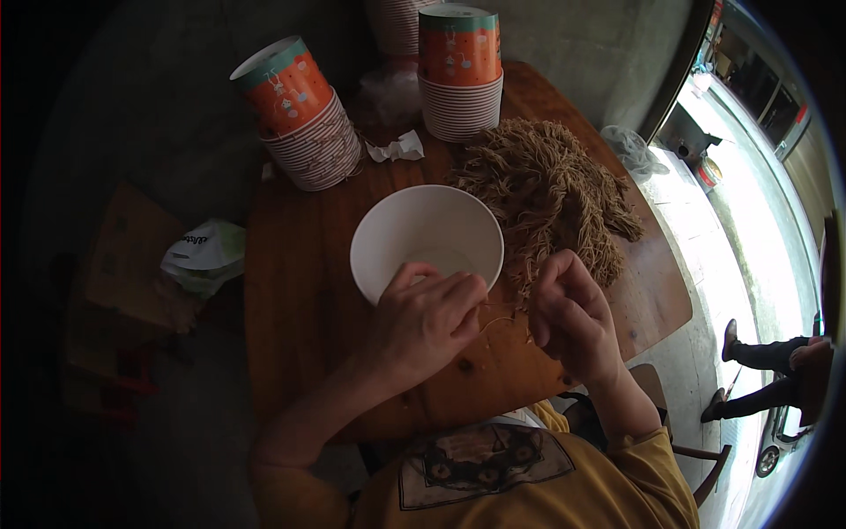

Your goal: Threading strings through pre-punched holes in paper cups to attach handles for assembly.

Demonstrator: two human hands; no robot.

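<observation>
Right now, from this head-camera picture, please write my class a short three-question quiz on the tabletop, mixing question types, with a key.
1. Multiple choice: What lies on the wooden table just to the right of the white bowl?
A) A green bottle
B) A pile of brown strands
C) A pair of scissors

2. True or false: The left hand is nearer the white bowl than the right hand is.

3. Count: How many orange-and-teal tubs can be seen on top of stacks?

Key:
1. B
2. True
3. Two
</observation>
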